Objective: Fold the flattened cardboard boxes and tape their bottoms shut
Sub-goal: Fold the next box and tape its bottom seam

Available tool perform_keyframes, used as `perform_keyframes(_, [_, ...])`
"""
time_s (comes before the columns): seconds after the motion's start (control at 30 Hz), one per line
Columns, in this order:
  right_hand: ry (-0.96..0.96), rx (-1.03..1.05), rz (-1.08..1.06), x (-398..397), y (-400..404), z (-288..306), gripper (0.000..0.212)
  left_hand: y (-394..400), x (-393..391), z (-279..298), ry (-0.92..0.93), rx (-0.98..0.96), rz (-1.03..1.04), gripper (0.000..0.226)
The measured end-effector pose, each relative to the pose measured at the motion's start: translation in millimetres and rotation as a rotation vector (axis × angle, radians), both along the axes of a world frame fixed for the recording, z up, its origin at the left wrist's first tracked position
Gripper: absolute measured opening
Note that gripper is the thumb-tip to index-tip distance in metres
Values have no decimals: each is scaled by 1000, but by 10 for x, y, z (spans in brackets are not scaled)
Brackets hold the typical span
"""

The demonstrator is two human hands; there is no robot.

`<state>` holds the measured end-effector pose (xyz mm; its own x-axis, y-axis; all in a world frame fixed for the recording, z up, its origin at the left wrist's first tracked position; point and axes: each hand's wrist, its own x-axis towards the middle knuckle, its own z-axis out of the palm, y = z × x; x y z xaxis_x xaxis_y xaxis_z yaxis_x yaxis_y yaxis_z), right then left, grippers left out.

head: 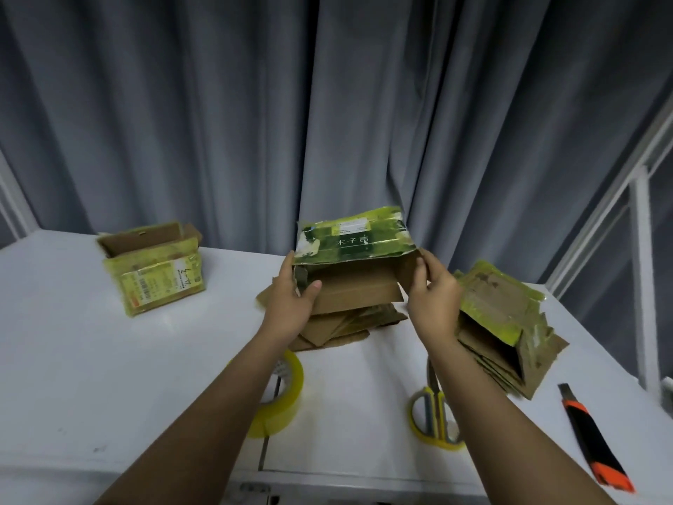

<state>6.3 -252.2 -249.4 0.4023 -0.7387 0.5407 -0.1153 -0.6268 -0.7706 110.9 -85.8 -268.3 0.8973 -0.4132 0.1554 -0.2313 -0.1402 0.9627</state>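
I hold a partly opened cardboard box [358, 282] above the middle of the white table [91, 359]. Its far flap, green with yellow tape, stands up. My left hand [293, 304] grips its left wall, thumb inside the opening. My right hand [435, 298] grips its right wall. Under it lies a heap of flattened boxes [338, 328]. A second stack of flattened boxes [510, 322] lies to the right. A roll of yellow tape [282, 399] sits under my left forearm.
An assembled box [154, 267] wrapped in yellow tape stands open at the far left. Scissors [435, 413] lie on a second tape roll [418, 430] near my right forearm. An orange and black utility knife [591, 437] lies at the right edge. Grey curtains [255, 103] hang behind.
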Motion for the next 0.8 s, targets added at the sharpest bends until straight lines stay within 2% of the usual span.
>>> perform_keyframes(0.17, [-111, 128, 33, -186, 49, 331, 28, -24, -121, 273, -70, -9, 45, 67])
perform_keyframes(0.3, [-195, 181, 21, -410, 64, 552, 25, -8, -257, 410, -41, -87, 27, 67])
perform_keyframes(0.4, [-237, 203, 16, -567, 104, 659, 26, 46, -363, 452, -27, -62, 29, 55])
perform_keyframes(0.57, [-200, 141, 11, -807, 235, 696, 24, 181, -548, 473, -3, -56, 99, 35])
perform_keyframes(0.7, [-149, 98, 1, -907, 324, 695, 24, 311, -657, 546, 130, -158, 135, 34])
perform_keyframes(0.8, [-139, 61, -13, -975, 400, 610, 25, 406, -733, 549, 167, -198, 62, 15])
